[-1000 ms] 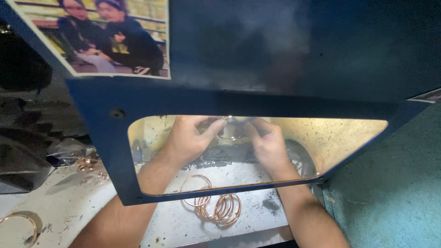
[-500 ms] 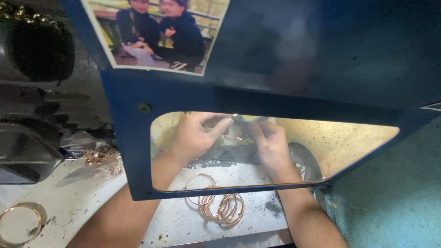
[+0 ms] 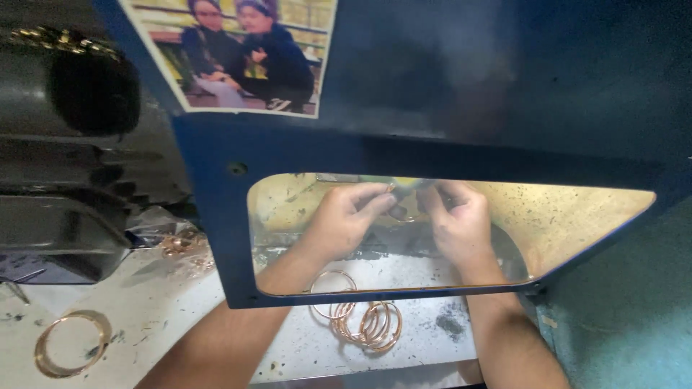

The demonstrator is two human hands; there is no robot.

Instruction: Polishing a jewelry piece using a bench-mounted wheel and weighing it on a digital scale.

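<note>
Both hands, left hand [image 3: 344, 216] and right hand [image 3: 456, 220], stay behind the window [image 3: 577, 216], pinching a small piece [image 3: 401, 194]; only the view shifted.

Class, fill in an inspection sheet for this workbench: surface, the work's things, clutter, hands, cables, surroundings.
Surface: pale, dusty bench top with dark grit patches.
Work's things: small item pinched between both hands behind the clear window; too blurred to identify. Pile of thin copper-coloured rings lies below the hands.
Clutter: single gold-coloured bangle at the near left; small coppery scraps by the dark machine.
Hands: left hand and right hand meet behind the window, fingertips together.
Cables: nothing seen.
Surroundings: blue metal guard panel with a photo print stuck on; dark machine body at left.
</note>
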